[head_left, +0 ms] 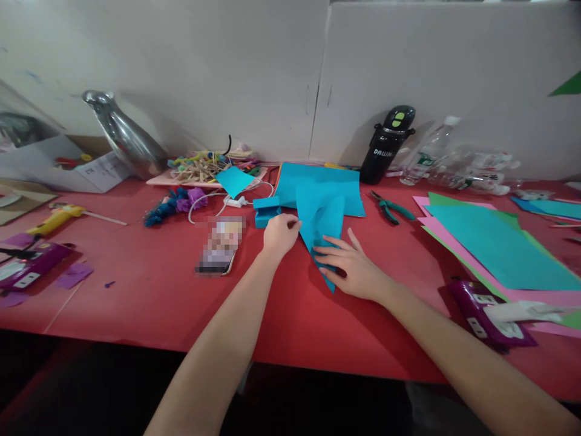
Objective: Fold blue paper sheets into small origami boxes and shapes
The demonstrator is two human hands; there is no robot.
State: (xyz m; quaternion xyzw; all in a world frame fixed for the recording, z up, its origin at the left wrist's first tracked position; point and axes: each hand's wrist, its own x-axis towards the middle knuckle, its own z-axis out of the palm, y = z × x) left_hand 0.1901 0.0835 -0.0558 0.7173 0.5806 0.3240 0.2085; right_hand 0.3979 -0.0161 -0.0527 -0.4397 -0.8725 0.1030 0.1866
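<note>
A folded sheet of blue paper, narrowing to a point toward me, lies partly over a larger blue sheet. At its left edge my left hand is closed, thumb and fingertips pinching the paper's border. My right hand rests open on the lower right part, fingers spread and covering some of it. Just behind my left hand stands a small folded blue paper piece, partly hidden by that hand.
On the left lie a phone, a glue gun and a purple power strip. Pliers, a black bottle and stacked coloured paper are to the right. Behind, a tray holds sticks.
</note>
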